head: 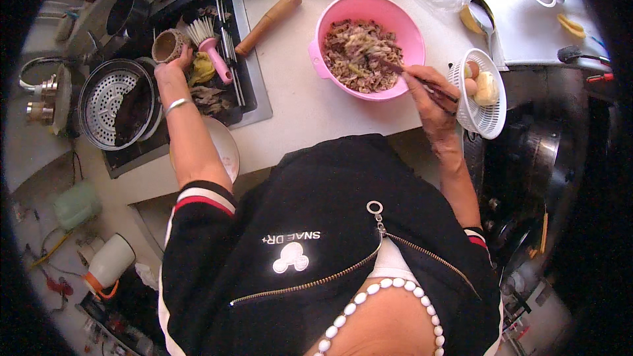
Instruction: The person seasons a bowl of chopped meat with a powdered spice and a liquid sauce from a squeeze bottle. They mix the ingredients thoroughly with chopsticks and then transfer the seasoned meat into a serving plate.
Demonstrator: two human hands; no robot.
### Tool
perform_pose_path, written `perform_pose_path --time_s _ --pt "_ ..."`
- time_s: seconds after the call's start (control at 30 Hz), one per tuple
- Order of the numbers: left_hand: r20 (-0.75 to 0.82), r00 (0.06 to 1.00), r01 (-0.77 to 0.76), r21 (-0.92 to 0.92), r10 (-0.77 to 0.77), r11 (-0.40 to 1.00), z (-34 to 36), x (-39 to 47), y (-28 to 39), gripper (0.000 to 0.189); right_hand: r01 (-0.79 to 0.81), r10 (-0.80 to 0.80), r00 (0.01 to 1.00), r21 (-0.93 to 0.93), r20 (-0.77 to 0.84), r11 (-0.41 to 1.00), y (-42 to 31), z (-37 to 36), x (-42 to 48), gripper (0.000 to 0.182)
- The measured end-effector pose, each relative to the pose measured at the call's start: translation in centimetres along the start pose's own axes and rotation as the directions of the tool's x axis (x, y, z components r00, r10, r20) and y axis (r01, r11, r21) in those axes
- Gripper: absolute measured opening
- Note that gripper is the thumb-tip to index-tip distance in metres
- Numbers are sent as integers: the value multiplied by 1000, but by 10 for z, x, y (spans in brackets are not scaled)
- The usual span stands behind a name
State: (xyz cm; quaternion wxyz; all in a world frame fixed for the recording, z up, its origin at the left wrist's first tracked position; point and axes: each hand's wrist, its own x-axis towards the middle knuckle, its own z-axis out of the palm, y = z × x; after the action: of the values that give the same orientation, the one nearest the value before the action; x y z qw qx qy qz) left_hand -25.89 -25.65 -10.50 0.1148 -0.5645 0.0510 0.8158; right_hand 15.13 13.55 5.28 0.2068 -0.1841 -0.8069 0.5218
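Observation:
My right hand [432, 94] grips dark chopsticks [390, 65], whose tips are in a chopped, brownish filling [363, 54]. A pink plastic bowl [316, 54] holds this filling; the part near the tips is blurred. Over the sink at the left, my left hand [175, 62] holds a small, round, rough-textured brown container [169, 44], with its opening facing up toward me. Beside that hand are a pink-handled brush [212, 49] with pale bristles and a crumpled yellow cloth or scrap [202, 68].
A wooden rolling pin [269, 22] lies between sink and bowl. A white basket [487, 118] with eggs and a pale lump stands at the counter's right edge. A perforated steamer pan [109, 104] and a white plate [227, 151] flank my left forearm. The faucet [42, 66] is far left.

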Motion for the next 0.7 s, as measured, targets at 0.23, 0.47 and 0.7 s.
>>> perform_pose_path --time_s 0.23,0.47,0.7 --pt "851 523 -804 507 -35 310 -105 -86 -169 39 67 -55 996 171 -73 983 12 8 28 11" --pt "575 751 -633 767 -323 -107 -179 -137 -284 47 -108 91 974 75 207 991 -15 -49 -7 12" --pt "519 747 -597 799 -416 -74 -168 -125 -298 40 137 -142 970 41 196 990 25 -22 -3 14"
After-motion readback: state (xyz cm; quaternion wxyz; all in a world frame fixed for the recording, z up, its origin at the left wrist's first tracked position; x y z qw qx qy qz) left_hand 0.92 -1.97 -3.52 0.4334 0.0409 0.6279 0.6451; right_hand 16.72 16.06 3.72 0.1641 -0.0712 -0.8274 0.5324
